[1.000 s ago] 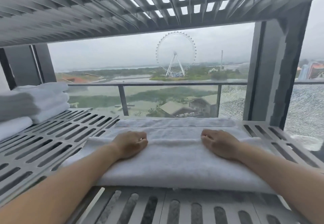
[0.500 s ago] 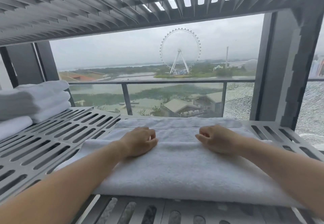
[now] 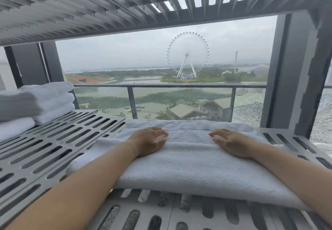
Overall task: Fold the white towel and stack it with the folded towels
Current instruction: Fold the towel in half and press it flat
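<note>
The white towel (image 3: 188,166) lies folded lengthwise on the grey slotted shelf (image 3: 59,139), its long side running left to right in front of me. My left hand (image 3: 150,140) rests flat on the towel's upper left part, fingers straight and pointing inward. My right hand (image 3: 229,142) rests flat on the upper right part, fingers pointing toward the left hand. A strip of bare towel separates the two hands. The stack of folded white towels (image 3: 36,104) sits at the far left of the shelf.
A slatted grey shelf (image 3: 107,5) hangs close overhead. A thick grey post (image 3: 296,68) stands at the right. Behind the shelf runs a glass balcony railing (image 3: 170,86). Slotted shelf surface lies between the towel and the stack.
Both hands have slid inward along the towel toward each other. Their curled fingers have straightened and now lie flat on the cloth.
</note>
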The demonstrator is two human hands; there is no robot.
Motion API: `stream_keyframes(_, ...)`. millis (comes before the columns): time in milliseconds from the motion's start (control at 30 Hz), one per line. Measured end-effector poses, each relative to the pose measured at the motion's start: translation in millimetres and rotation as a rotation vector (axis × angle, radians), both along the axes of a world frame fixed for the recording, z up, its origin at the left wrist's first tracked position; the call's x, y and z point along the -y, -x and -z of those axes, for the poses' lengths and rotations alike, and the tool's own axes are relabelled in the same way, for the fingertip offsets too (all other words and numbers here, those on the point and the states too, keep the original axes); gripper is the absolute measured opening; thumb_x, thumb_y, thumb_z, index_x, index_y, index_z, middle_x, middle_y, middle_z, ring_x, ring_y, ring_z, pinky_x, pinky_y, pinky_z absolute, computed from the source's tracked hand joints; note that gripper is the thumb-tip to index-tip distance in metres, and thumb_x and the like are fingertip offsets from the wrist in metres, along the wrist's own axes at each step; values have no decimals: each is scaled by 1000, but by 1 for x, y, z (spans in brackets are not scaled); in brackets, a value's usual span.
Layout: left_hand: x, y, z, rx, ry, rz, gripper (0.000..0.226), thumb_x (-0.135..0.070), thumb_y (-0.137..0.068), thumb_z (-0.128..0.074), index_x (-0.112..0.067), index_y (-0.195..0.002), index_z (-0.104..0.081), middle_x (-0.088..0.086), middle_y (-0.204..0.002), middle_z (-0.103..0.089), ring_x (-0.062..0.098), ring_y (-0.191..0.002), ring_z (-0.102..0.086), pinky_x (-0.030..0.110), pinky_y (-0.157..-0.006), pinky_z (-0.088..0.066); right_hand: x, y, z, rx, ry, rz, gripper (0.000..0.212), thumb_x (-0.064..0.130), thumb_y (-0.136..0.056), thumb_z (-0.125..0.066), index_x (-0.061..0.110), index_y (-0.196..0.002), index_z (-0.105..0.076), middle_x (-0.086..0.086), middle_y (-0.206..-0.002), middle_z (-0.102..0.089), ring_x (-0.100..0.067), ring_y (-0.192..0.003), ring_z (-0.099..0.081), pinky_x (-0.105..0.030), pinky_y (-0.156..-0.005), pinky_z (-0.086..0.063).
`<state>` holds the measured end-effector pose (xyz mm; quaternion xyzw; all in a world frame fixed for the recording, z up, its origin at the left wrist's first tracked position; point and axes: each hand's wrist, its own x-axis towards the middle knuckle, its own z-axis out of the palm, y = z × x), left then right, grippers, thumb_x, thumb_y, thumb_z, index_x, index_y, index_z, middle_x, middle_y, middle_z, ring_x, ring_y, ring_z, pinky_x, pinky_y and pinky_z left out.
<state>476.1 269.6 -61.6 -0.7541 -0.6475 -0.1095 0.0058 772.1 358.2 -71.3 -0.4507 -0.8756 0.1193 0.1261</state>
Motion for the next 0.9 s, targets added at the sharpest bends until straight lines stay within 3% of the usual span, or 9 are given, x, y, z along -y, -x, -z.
stream_keyframes(100,6,-10,-7,-201,-243,81,35,-38,-93,-41,-26,-123,-55,-5,-131,-53,16,-118,-50,35,-99,-39,7,-2,-4,-78,-95,36,35,36,-96,-37,24,-125,-51,2,-138,-47,-15,-125,-41,-30,-103,-31)
stream_keyframes(167,17,-10,-8,-181,-315,141,29,-34,-92,-45,-26,-117,-58,-6,-125,-55,15,-114,-52,34,-96,-41,16,-4,-8,-76,-218,2,30,34,-95,-40,24,-118,-54,5,-134,-50,-14,-120,-46,-29,-97,-35)
stream_keyframes(267,45,-3,-6,-27,-225,205,22,-32,-92,-49,-30,-111,-59,-11,-121,-55,9,-108,-54,31,-93,-45,40,0,-18,-115,-342,-95,25,34,-92,-47,24,-111,-59,7,-125,-56,-12,-111,-53,-31,-92,-42)
stream_keyframes(400,92,10,-3,86,-101,265,31,-44,-92,-44,-32,-117,-58,-18,-121,-54,-3,-107,-52,25,-95,-44,89,14,-30,-304,-250,-269,22,43,-83,-55,31,-98,-64,20,-97,-62,4,-92,-58,-25,-78,-54)
stream_keyframes(467,113,17,0,111,-79,278,37,-49,-91,-43,-33,-122,-55,-18,-125,-52,-5,-113,-48,24,-98,-41,113,23,-28,-252,-208,-356,30,53,-79,-55,34,-100,-63,20,-98,-63,6,-93,-57,-19,-79,-51)
stream_keyframes(567,136,24,5,38,-78,288,49,-56,-87,-47,-34,-130,-49,-17,-133,-46,-3,-119,-44,22,-100,-40,136,34,-22,-93,-201,-434,44,62,-76,-56,35,-111,-59,21,-115,-57,7,-103,-51,-8,-88,-38)
stream_keyframes(667,145,29,4,-55,-148,276,49,-45,-83,-56,-37,-130,-48,-18,-131,-48,0,-115,-48,22,-92,-45,148,32,-17,10,-211,-401,56,65,-75,-55,36,-124,-50,25,-128,-45,8,-114,-41,4,-90,-22)
stream_keyframes(900,141,29,2,-71,-207,221,49,-17,-80,-55,-38,-124,-53,-17,-120,-54,8,-108,-52,32,-83,-49,174,18,-3,39,-305,-144,55,24,-75,-52,28,-129,-45,11,-132,-50,-12,-110,-53,-24,-90,-42)
